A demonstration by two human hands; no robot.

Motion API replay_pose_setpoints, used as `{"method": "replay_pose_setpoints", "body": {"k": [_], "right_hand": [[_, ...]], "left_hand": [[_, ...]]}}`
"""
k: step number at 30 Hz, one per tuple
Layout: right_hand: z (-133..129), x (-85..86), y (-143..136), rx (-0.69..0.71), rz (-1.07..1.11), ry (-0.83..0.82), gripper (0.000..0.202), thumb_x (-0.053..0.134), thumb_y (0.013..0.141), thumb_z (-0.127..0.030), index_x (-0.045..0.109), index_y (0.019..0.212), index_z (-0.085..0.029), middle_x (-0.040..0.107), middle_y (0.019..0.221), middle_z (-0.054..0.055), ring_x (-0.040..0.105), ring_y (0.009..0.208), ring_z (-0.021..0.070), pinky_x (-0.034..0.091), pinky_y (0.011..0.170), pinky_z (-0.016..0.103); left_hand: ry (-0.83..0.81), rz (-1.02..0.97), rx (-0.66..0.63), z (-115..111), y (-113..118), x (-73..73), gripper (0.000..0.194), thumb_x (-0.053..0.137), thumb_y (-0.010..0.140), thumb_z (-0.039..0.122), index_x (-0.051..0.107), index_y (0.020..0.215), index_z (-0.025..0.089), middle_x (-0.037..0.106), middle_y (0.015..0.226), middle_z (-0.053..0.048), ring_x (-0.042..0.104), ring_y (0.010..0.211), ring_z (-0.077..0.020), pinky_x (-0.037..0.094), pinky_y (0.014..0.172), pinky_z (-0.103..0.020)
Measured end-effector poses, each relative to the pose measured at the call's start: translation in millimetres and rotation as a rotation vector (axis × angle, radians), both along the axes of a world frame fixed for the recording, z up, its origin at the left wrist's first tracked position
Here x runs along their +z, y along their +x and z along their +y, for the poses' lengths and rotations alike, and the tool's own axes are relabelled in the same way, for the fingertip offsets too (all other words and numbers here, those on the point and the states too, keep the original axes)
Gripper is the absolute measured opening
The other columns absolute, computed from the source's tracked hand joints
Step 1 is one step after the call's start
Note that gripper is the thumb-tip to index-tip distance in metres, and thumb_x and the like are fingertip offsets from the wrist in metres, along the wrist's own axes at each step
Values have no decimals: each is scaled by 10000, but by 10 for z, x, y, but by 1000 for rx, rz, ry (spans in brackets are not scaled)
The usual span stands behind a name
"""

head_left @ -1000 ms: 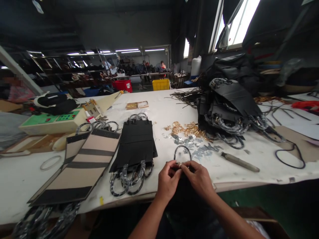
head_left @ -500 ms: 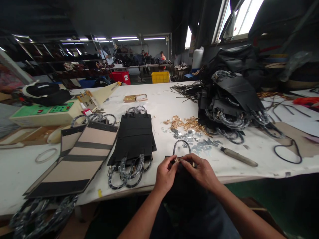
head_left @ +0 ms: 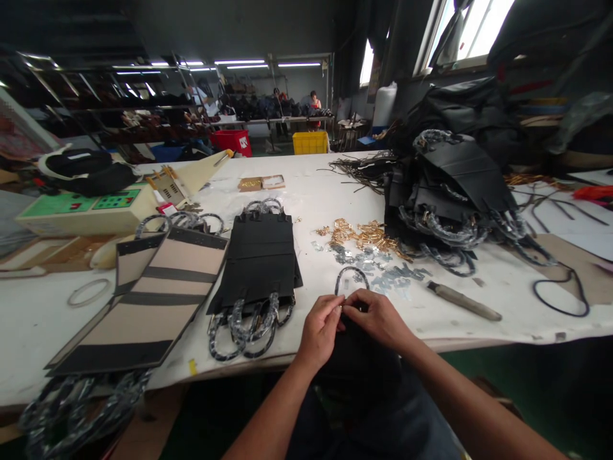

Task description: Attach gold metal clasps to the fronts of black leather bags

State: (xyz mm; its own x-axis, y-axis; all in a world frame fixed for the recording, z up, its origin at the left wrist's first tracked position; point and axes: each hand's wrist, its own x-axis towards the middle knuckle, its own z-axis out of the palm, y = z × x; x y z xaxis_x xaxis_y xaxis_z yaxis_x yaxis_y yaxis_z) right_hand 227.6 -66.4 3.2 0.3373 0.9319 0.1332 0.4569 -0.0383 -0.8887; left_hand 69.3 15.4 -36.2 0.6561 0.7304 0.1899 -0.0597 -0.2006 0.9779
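Observation:
At the table's front edge, my left hand [head_left: 320, 329] and my right hand [head_left: 378, 319] meet fingertip to fingertip. Both are closed in a pinch around a small gold metal fitting [head_left: 341, 306], mostly covered by the fingers. Beneath them a black bag panel [head_left: 359, 358] hangs over my lap, its surface dark and partly hidden. Its arched, plastic-wrapped handle [head_left: 352, 269] stands up just beyond my fingers on the white table [head_left: 306, 275]. Past the handle lie flat grey metal plates [head_left: 397, 275] and a heap of gold fittings [head_left: 376, 235].
Stacked black bag panels [head_left: 261, 255] with wrapped handles lie left, beside beige-lined panels [head_left: 165, 275]. A dark pile of bag pieces [head_left: 450, 185] stands right. A tool with a greyish handle [head_left: 464, 301] lies near my right arm. A green-topped machine [head_left: 90, 207] sits far left.
My fingers have drawn closer together, with the right fingertips now over the gold fitting and covering more of it. The view has shifted slightly; the things on the table lie as before.

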Motion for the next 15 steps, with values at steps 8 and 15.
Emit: {"method": "replay_pose_setpoints", "body": {"k": [8,15], "right_hand": [[3,25,-23,-87,90,-38,205,688,867,-391,724,766,-215,710,743,-20,615,717,182,444,702,306],[-2,-35,70,42,119,1,149,734,877,-378,750,854,-231,743,875,-14,664,841,191,470,799,306]], "left_hand": [[-27,31,96,-12,16,-8,342,651,962,448,713,1193,203,691,1073,-61,679,666,-114,572,624,-255],[-143,54,92,8,11,92,374,671,937,455,733,1143,148,740,883,-56,657,617,-119,551,611,-242]]}}
